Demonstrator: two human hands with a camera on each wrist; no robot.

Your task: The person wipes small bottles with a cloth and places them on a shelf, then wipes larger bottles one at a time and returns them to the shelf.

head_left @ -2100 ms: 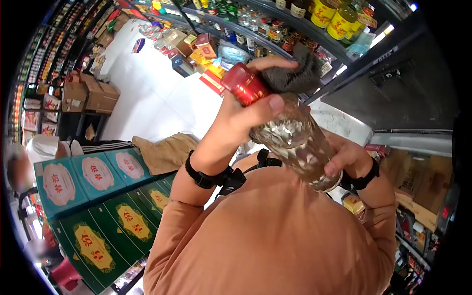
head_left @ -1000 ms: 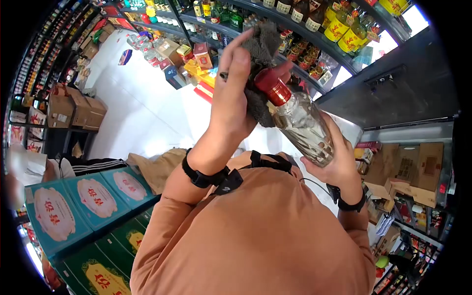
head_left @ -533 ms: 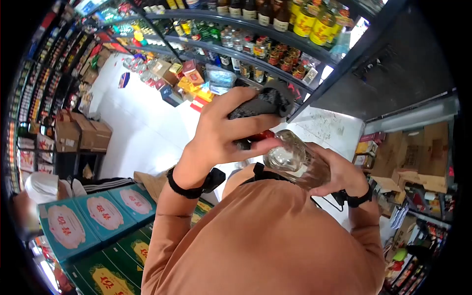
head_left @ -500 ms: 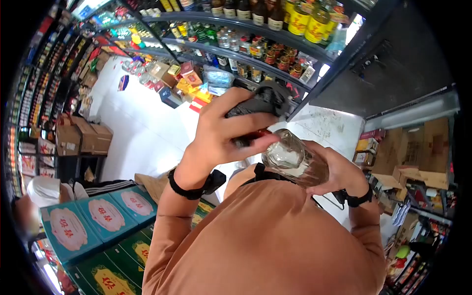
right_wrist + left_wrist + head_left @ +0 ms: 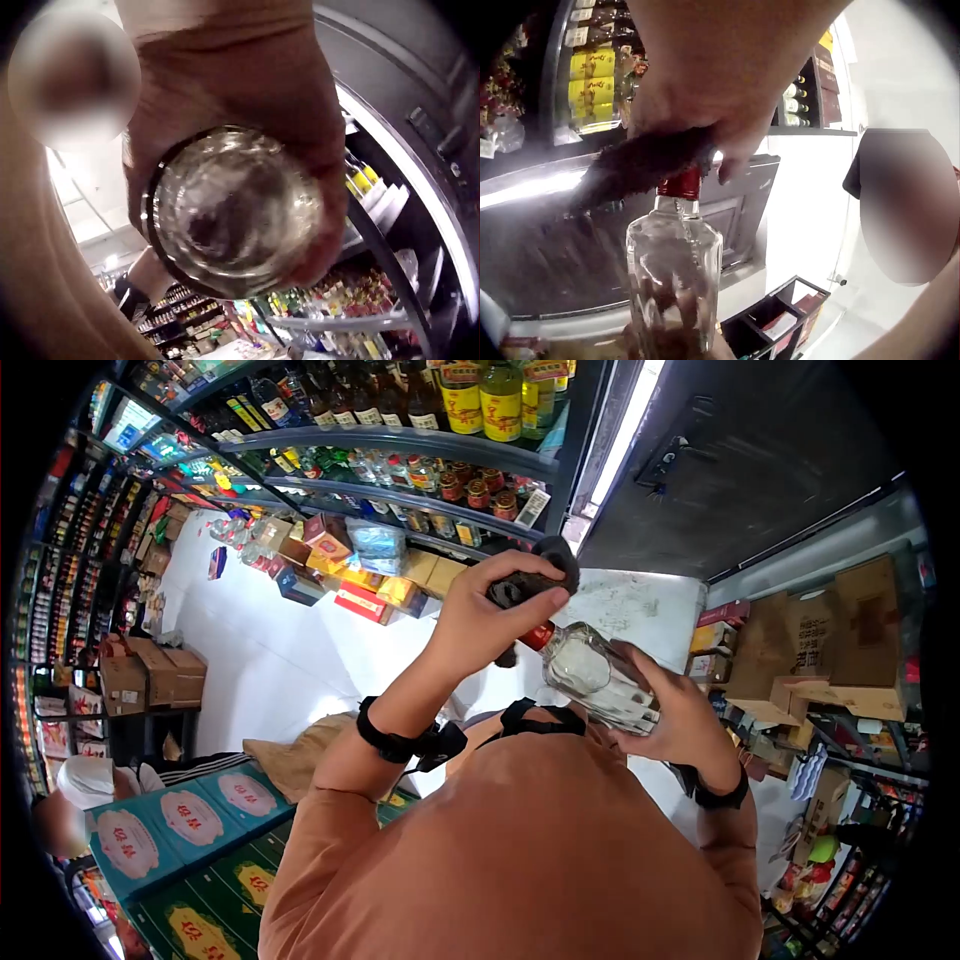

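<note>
In the head view a clear glass bottle with a red cap lies tilted between my hands, neck toward the left. My left hand holds a dark grey cloth over the capped end. The left wrist view shows the cloth bunched against the red cap, above the faceted glass bottle. Round the lower part of the bottle, my right hand grips it near the base. The bottle's round base faces the camera in the right wrist view, with the right hand behind it.
Shelves of bottles run along the far side, beside a dark door panel. Teal boxes and green boxes are stacked at my left. Open cardboard boxes stand at the right. A person in a white cap is at far left.
Left hand and cloth have moved about the cap and neck, once turned palm-up, and now grip from above. The right hand has kept hold of the bottle's lower end. The head view has shifted.
</note>
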